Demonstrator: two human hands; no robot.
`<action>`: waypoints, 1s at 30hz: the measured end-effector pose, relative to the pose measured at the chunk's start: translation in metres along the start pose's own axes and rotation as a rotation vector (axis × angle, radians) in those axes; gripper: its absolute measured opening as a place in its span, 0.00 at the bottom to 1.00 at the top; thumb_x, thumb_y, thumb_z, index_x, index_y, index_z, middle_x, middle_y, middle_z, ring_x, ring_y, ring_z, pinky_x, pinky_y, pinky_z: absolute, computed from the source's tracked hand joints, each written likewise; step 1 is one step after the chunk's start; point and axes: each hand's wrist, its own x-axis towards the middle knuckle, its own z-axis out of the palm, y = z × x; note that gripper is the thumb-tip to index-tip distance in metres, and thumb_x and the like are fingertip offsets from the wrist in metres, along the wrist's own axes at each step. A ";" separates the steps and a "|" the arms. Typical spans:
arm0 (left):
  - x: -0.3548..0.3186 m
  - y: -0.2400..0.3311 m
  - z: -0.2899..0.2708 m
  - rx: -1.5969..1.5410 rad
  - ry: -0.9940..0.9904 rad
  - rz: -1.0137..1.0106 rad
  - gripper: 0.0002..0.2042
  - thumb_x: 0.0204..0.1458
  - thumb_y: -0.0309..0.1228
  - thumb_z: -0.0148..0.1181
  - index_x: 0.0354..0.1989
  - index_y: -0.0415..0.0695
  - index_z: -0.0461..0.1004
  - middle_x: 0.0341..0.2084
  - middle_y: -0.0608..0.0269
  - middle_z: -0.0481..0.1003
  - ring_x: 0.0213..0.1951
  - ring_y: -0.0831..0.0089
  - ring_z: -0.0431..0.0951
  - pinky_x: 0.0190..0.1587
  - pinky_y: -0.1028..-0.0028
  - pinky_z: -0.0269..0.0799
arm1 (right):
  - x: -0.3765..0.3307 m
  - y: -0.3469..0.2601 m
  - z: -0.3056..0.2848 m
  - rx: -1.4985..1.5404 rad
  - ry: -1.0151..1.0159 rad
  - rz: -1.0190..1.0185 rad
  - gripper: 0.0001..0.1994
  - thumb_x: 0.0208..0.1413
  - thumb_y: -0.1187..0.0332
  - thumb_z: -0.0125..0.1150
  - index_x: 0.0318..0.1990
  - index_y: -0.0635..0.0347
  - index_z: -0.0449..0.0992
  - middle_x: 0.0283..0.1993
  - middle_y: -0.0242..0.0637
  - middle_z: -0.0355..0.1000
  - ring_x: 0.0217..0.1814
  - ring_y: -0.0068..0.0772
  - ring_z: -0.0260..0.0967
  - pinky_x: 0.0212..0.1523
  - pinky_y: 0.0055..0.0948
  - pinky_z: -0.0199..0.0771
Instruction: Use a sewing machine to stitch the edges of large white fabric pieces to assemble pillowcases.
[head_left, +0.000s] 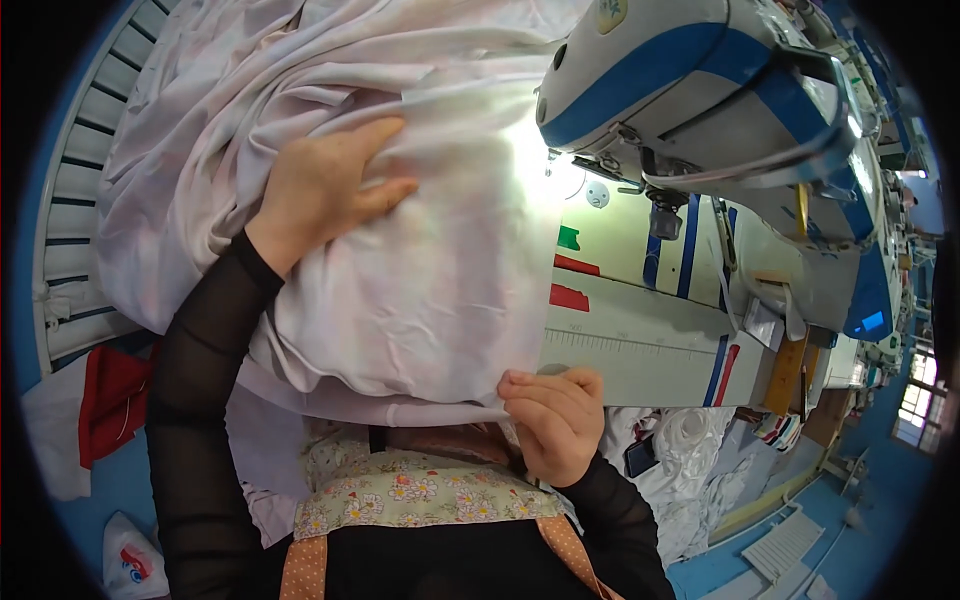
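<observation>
A large pale pink and white cloth [440, 280] spreads over the sewing table and falls in folds toward the far left. My left hand [322, 185] rests on it with thumb and fingers apart, touching the cloth without gripping it. Near the front edge of the table, my right hand [558, 422] has its fingers closed on the cloth's near right corner. The white and blue sewing machine [650, 80] stands at the right, its lamp lighting the cloth's right edge. Glare hides the needle area.
Ruler markings run along the machine's table [640, 350], beside red and green pieces. A slatted white rack [75, 220] borders the left. Below lie a red cloth [112, 400] and a white bag [132, 560]; white fabric [690, 440] with a dark phone-like object [638, 457] lies at right.
</observation>
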 end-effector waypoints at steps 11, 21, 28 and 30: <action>0.061 -0.049 0.032 0.111 -0.001 -0.087 0.27 0.49 0.52 0.62 0.52 0.45 0.75 0.42 0.55 0.79 0.40 0.56 0.80 0.42 0.61 0.75 | 0.058 0.032 -0.012 -0.089 -0.125 -0.053 0.11 0.38 0.81 0.61 0.32 0.59 0.74 0.38 0.33 0.79 0.45 0.34 0.78 0.43 0.33 0.66; 0.106 -0.078 0.047 0.182 -0.013 -0.172 0.28 0.52 0.50 0.61 0.56 0.42 0.72 0.41 0.54 0.80 0.43 0.57 0.80 0.46 0.63 0.74 | 0.094 0.057 -0.011 -0.130 -0.107 -0.062 0.10 0.39 0.84 0.59 0.32 0.61 0.75 0.39 0.37 0.78 0.46 0.41 0.76 0.44 0.34 0.72; 0.121 -0.084 0.056 0.027 0.149 -0.232 0.19 0.49 0.45 0.61 0.39 0.41 0.77 0.35 0.49 0.79 0.39 0.51 0.79 0.42 0.58 0.74 | 0.096 0.065 -0.002 -0.137 0.085 0.183 0.09 0.47 0.86 0.54 0.35 0.64 0.73 0.47 0.42 0.74 0.49 0.40 0.73 0.47 0.34 0.73; 0.107 -0.086 0.034 -0.150 0.034 -0.314 0.27 0.50 0.50 0.60 0.49 0.40 0.72 0.42 0.49 0.77 0.44 0.53 0.78 0.47 0.60 0.72 | 0.087 0.063 0.009 0.151 0.126 0.338 0.08 0.58 0.80 0.53 0.44 0.64 0.72 0.56 0.42 0.69 0.52 0.35 0.72 0.49 0.35 0.73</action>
